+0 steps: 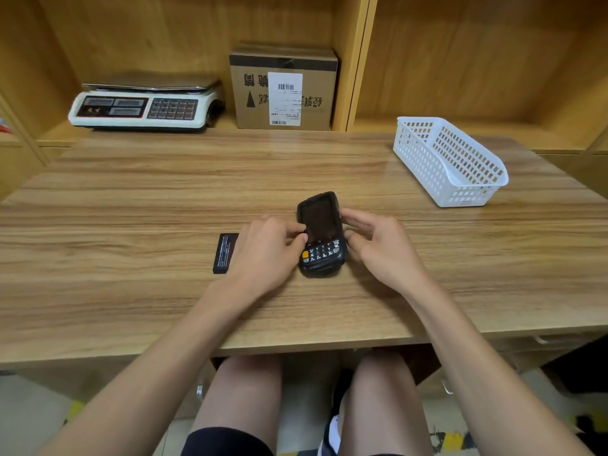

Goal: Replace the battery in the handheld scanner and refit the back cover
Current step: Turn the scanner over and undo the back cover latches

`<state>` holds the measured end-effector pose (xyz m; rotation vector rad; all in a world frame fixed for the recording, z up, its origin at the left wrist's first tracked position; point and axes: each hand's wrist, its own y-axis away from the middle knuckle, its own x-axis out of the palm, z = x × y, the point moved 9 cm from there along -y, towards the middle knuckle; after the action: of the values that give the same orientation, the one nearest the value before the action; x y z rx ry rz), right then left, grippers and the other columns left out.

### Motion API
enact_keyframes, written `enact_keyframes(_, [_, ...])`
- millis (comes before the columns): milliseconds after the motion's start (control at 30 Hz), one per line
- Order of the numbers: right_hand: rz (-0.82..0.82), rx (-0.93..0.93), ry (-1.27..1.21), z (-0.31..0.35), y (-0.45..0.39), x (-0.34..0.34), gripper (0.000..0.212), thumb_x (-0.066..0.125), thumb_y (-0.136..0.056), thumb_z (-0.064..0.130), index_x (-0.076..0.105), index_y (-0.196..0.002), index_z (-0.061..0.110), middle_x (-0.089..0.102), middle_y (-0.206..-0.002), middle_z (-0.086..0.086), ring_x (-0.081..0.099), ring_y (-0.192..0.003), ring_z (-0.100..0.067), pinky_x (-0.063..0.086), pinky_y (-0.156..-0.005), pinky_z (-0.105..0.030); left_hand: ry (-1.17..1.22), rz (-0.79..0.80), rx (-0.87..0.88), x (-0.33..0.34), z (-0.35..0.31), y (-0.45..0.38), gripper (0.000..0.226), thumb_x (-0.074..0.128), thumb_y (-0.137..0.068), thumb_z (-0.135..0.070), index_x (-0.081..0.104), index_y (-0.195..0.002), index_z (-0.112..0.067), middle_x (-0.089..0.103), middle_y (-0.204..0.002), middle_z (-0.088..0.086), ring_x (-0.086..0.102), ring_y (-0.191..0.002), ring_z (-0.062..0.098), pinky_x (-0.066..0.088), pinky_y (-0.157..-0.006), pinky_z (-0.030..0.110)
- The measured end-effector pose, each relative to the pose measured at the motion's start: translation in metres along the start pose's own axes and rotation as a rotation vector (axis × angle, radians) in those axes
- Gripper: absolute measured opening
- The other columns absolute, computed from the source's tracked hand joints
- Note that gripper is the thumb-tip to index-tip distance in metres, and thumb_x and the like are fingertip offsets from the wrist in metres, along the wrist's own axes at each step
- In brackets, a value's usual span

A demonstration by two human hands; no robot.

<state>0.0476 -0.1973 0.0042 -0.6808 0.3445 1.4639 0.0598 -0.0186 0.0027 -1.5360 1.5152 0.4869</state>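
A black handheld scanner [320, 225] lies face up on the wooden table [164, 199], screen dark, keypad toward me with one orange key. My left hand [266, 248] touches its left edge with thumb and fingertips over the screen's lower corner. My right hand [378, 245] grips its right side, fingers curled against the edge. A flat black battery [225, 253] with small printed text lies on the table just left of my left hand, partly hidden by it. The scanner's back is hidden.
A white plastic basket [450, 159] stands at the right back of the table. On the shelf behind sit a weighing scale [144, 105] and a cardboard box [283, 90] with a label. My knees are under the table's front edge.
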Motion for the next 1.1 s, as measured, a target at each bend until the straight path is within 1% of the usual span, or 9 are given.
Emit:
enact_keyframes(167, [-0.040,-0.061,-0.079,0.014,-0.004,0.004,0.040,0.059,-0.093,0.006,0.063,-0.131,0.020,0.066,-0.129,0.010,0.054,-0.120,0.010,0.042,-0.105,-0.016,0.134,0.081,-0.124,0.000,0.009,-0.001,0.050,0.038,-0.086,-0.071,0.073,-0.078,-0.035,0.063,-0.057,-0.006,0.067,-0.074,0.027,0.054,-0.075,0.039])
enact_keyframes(333, [-0.040,-0.073,-0.129,0.016,-0.007,0.008,0.037,0.063,-0.093,0.012,0.064,-0.129,0.022,0.068,-0.126,0.010,0.057,-0.118,0.009,0.043,-0.094,-0.007,0.138,0.138,-0.203,-0.005,0.006,-0.008,0.062,0.043,-0.078,-0.081,0.075,-0.088,-0.030,0.062,-0.062,-0.008,0.065,-0.079,0.022,0.049,-0.068,0.034])
enact_keyframes(600, [-0.004,-0.076,-0.183,0.019,-0.012,0.018,0.038,0.067,-0.092,0.018,0.064,-0.130,0.023,0.067,-0.128,0.009,0.059,-0.121,0.003,0.048,-0.102,-0.029,0.290,0.198,-0.260,-0.011,0.004,-0.008,0.038,0.059,-0.085,-0.057,0.080,-0.087,-0.025,0.067,-0.053,-0.005,0.065,-0.063,0.012,0.045,-0.060,0.025])
enact_keyframes(667, [0.009,-0.066,-0.172,0.020,-0.011,0.022,0.040,0.067,-0.092,0.020,0.062,-0.131,0.022,0.066,-0.131,0.007,0.058,-0.122,0.000,0.046,-0.104,-0.028,0.344,0.212,-0.264,-0.013,0.003,-0.008,0.030,0.060,-0.088,-0.047,0.079,-0.093,-0.025,0.072,-0.060,-0.001,0.071,-0.071,0.015,0.045,-0.061,0.023])
enact_keyframes(800, [0.058,0.009,-0.018,0.013,-0.014,0.034,0.051,0.059,-0.093,0.048,0.058,-0.136,0.021,0.062,-0.138,0.003,0.053,-0.130,-0.012,0.041,-0.110,-0.035,0.464,0.228,-0.278,-0.018,0.004,-0.005,0.018,0.060,-0.092,-0.032,0.074,-0.104,-0.029,0.077,-0.074,-0.005,0.075,-0.071,0.013,0.043,-0.048,0.016])
enact_keyframes(867, [0.076,0.004,0.119,0.013,-0.014,0.039,0.063,0.043,-0.090,0.068,0.060,-0.134,0.026,0.070,-0.122,0.011,0.055,-0.124,-0.017,0.040,-0.109,-0.047,0.526,0.241,-0.299,-0.017,0.008,-0.005,0.016,0.059,-0.094,-0.028,0.069,-0.106,-0.028,0.079,-0.084,-0.001,0.076,-0.073,0.015,0.045,-0.047,0.020])
enact_keyframes(900, [0.092,-0.006,0.155,0.013,-0.014,0.042,0.065,0.036,-0.090,0.072,0.061,-0.131,0.029,0.072,-0.099,0.018,0.056,-0.111,-0.016,0.040,-0.105,-0.047,0.549,0.248,-0.310,-0.016,0.009,-0.004,0.017,0.059,-0.094,-0.028,0.069,-0.108,-0.027,0.079,-0.087,0.001,0.077,-0.075,0.017,0.046,-0.048,0.022])
enact_keyframes(967, [0.112,-0.029,0.174,0.012,-0.015,0.048,0.058,0.031,-0.092,0.068,0.065,-0.124,0.034,0.049,-0.062,0.025,0.043,-0.091,-0.013,0.038,-0.090,-0.043,0.570,0.267,-0.311,-0.013,0.011,-0.004,0.026,0.062,-0.093,-0.033,0.068,-0.117,-0.025,0.080,-0.088,0.001,0.077,-0.077,0.016,0.049,-0.050,0.026])
enact_keyframes(1100, [0.139,-0.055,0.183,0.020,-0.015,0.055,0.053,0.033,-0.094,0.066,0.058,-0.132,0.039,0.051,-0.068,0.024,0.044,-0.088,-0.016,0.044,-0.098,-0.051,0.617,0.247,-0.299,-0.014,0.013,-0.005,0.022,0.071,-0.088,-0.031,0.069,-0.110,-0.030,0.079,-0.081,0.002,0.073,-0.069,0.009,0.051,-0.051,0.025])
